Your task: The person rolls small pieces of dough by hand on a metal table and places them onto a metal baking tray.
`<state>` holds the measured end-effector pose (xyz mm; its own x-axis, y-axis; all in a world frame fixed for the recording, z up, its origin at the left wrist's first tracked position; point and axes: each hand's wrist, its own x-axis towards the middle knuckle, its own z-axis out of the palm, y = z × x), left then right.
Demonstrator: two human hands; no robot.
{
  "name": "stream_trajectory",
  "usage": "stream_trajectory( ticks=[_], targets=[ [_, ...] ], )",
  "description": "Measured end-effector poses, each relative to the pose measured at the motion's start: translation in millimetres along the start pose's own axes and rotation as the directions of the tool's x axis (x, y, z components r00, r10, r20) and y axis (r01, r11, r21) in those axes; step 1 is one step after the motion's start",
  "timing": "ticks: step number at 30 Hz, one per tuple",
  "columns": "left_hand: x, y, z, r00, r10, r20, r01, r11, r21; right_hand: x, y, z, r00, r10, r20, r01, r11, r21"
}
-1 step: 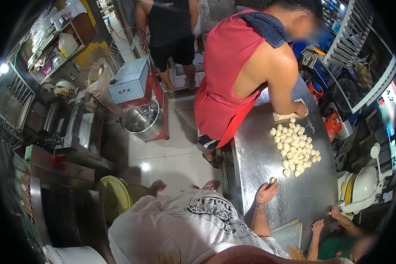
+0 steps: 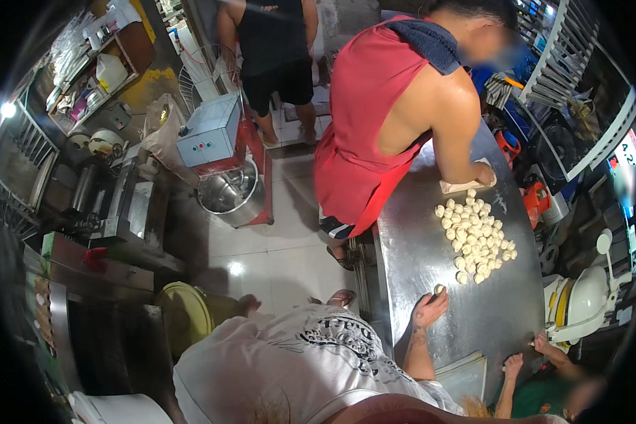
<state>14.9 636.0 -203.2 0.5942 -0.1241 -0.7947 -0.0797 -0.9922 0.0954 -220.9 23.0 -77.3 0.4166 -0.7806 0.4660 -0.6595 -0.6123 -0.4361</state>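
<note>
My right hand (image 2: 430, 309) rests at the near left part of the steel table (image 2: 410, 258), palm partly turned up. Its thumb and fingers hold a small pale dough ball (image 2: 439, 290). Farther along the tabletop lies a loose heap of several dough balls (image 2: 473, 237), apart from my hand. My left hand (image 2: 246, 305) hangs low at my left side, beyond my white shirt and near a yellow-green tub (image 2: 185, 311). It is dark and smeared, so its fingers cannot be read.
Across the table a co-worker in a red apron (image 2: 367, 120) presses a hand on a flat dough piece (image 2: 459, 186). Another person's hands (image 2: 514, 364) are at the near right edge, by a white machine (image 2: 588, 297). A floor mixer (image 2: 230, 191) stands left; another person stands behind.
My left hand has drawn slightly left and blurred. My right hand keeps the dough ball in nearly the same place. The whole view has shifted a little.
</note>
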Motion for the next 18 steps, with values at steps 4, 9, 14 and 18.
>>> stream_trajectory(
  ticks=[4,9,14,18],
  targets=[
    [-20,-31,12,0.978,-0.069,0.198,0.044,0.991,0.128,-5,0,-5,1.0,0.017,-0.01,-0.016,1.0,0.011],
    [20,47,-46,0.779,0.55,0.301,-0.584,0.461,0.668,-8,25,-4,1.0,-0.011,0.012,0.009,0.988,0.156],
    [70,213,-101,0.766,0.643,-0.016,-0.642,0.763,-0.077,32,42,17,0.979,0.142,0.145,-0.165,0.973,0.163],
    [11,394,-129,0.399,0.908,0.132,-0.823,0.418,-0.385,32,38,-13,0.896,0.424,0.128,-0.443,0.847,0.295]
  ],
)
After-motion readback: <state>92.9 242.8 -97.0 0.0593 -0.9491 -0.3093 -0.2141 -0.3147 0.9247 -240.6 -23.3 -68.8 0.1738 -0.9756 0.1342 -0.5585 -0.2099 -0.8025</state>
